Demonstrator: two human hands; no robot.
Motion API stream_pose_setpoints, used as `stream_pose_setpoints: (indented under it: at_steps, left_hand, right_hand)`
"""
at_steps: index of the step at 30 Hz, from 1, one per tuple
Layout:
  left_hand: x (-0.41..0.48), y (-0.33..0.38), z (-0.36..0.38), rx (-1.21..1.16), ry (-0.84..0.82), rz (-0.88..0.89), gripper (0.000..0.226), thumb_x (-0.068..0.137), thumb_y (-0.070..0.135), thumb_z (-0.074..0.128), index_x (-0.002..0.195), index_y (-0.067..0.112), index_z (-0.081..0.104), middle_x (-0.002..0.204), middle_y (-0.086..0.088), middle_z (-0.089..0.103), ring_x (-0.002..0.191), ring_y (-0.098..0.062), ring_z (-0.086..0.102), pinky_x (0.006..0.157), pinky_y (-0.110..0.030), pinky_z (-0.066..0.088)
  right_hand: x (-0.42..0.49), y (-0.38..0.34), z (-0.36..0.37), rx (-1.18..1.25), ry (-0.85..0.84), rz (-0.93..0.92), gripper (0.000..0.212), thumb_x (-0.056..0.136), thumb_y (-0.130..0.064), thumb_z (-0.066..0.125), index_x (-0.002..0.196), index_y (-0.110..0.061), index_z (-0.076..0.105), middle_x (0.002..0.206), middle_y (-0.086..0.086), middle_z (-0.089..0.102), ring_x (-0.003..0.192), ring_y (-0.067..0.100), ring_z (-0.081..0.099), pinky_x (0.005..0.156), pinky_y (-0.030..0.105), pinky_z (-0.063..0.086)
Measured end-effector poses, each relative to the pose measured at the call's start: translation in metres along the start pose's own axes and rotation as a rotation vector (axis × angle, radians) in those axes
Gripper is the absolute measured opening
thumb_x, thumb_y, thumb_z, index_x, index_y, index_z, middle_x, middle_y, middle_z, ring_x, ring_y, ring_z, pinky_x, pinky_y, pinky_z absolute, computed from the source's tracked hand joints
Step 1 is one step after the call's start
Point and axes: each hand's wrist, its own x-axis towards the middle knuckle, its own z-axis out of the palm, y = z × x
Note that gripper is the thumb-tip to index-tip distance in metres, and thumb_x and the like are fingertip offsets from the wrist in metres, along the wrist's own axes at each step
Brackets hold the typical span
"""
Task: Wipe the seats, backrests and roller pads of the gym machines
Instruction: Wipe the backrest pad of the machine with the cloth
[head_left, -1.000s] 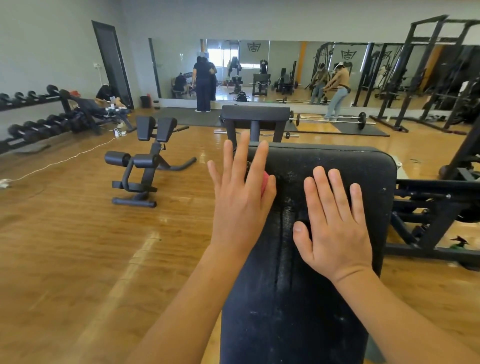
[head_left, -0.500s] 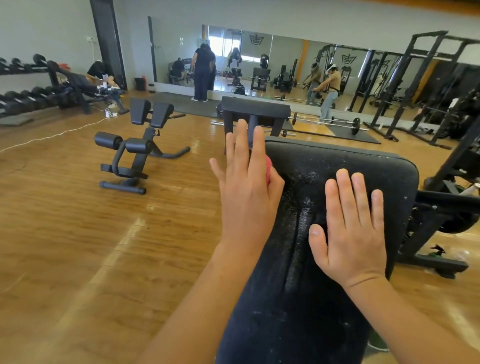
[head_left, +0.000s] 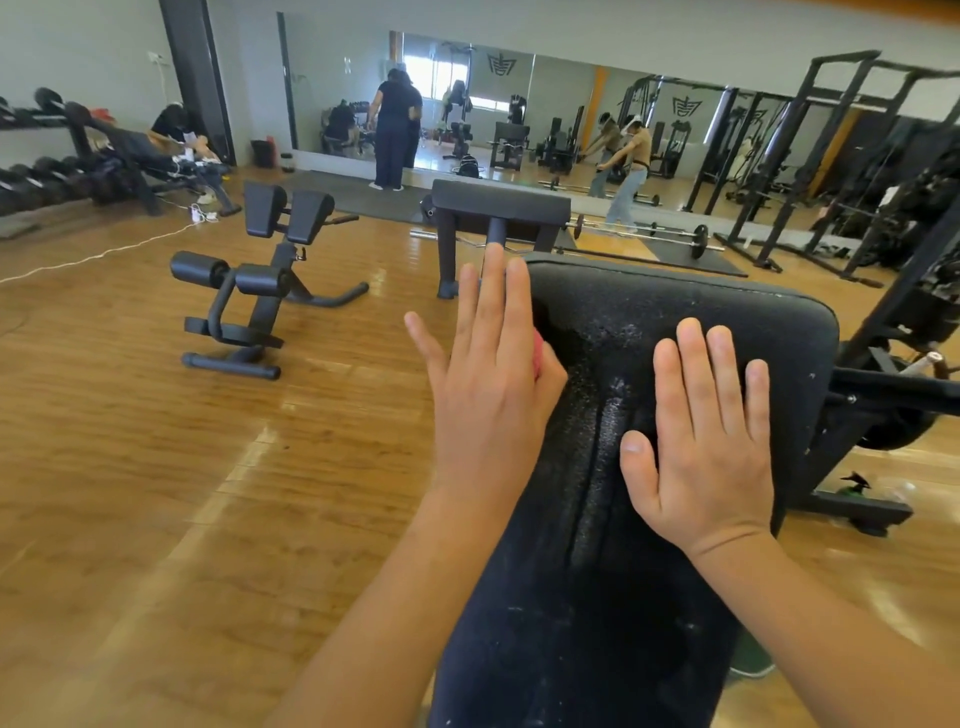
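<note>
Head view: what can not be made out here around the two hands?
- Pink cloth: head view, left hand covers all but one edge.
- Black pad: head view, near end cut off by the bottom edge.
- Green thing: head view, mostly hidden behind the pad; cannot identify it.

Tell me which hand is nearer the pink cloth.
Left. The left hand lies flat over the pink cloth, pressing it against the left edge of the black pad; the right hand rests flat on the pad, apart from the cloth, across the centre seam.
</note>
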Motion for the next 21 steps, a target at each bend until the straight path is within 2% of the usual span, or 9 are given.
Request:
stream_pose_setpoints:
  at_steps: [8,12,16,21]
  left_hand:
    - [-0.068,-0.003,-0.002,-0.043,-0.028,-0.029,0.066,0.101,0.013,0.049,0.159,0.008,0.018,0.167,-0.014,0.022,0.157,-0.027,0.012,0.122,-0.067,0.008]
    - [-0.035,-0.001,-0.002,-0.115,-0.014,-0.015,0.063,0.103,0.012,0.048,0.158,0.004,0.02,0.166,-0.02,0.021,0.156,-0.035,0.014,0.121,-0.068,0.009]
    - [0.0,0.004,0.001,-0.158,-0.006,-0.012,0.063,0.101,0.006,0.05,0.158,-0.002,0.023,0.166,-0.023,0.02,0.155,-0.038,0.013,0.121,-0.063,0.003]
    - [-0.028,0.006,0.001,-0.139,-0.011,-0.053,0.065,0.101,0.007,0.049,0.159,0.001,0.022,0.168,-0.021,0.018,0.157,-0.035,0.012,0.124,-0.058,0.005]
  right_hand:
    - [0.0,-0.001,-0.002,-0.019,0.003,0.003,0.074,0.101,-0.046,0.029,0.161,-0.005,0.019,0.168,0.019,0.019,0.156,0.037,0.014,0.127,0.054,0.006]
    - [0.0,-0.001,-0.002,-0.022,0.012,0.007,0.075,0.101,-0.049,0.028,0.16,-0.004,0.021,0.167,0.019,0.02,0.156,0.038,0.014,0.127,0.055,0.007]
    - [0.0,-0.001,-0.001,-0.027,0.022,0.006,0.075,0.101,-0.049,0.029,0.16,-0.004,0.021,0.168,0.019,0.019,0.156,0.037,0.014,0.127,0.055,0.007]
    - [0.0,-0.001,0.0,-0.028,0.034,0.003,0.075,0.101,-0.049,0.03,0.161,-0.006,0.019,0.168,0.018,0.019,0.156,0.037,0.014,0.127,0.054,0.007]
